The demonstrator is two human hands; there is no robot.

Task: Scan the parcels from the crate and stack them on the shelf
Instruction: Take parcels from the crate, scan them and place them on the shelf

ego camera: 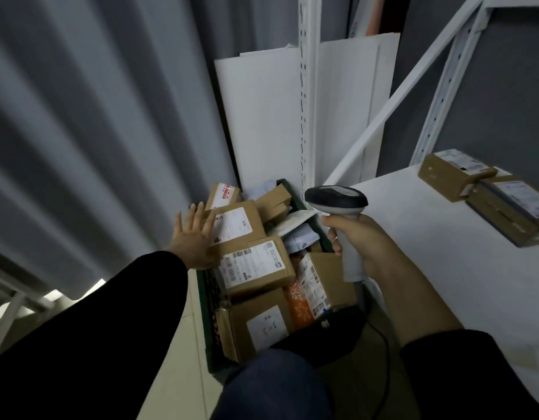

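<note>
Left hand (193, 237) spreads wide, flat over cardboard boxes (256, 268) heaped in the dark crate (212, 301); right hand (357, 245) grips a smooth grey scanner (337, 204). Two boxes (486, 198) sit at the white shelf's (413, 253) far corner.

Grey curtain (89, 122) w/ deep vertical folds fills the left side and runs behind the racking. White slotted upright (307, 95) stands centre; a diagonal white brace (392, 107) crosses to a 2nd upright (443, 98) at right. Flat white panels (262, 116) lean vs. the curtain behind the centre upright. Grey wall (504, 80) at right. Floor (183, 353) pale, tiled, dim. Bright patch of light low left by a white metal frame (10, 310). Overall lighting low.
</note>
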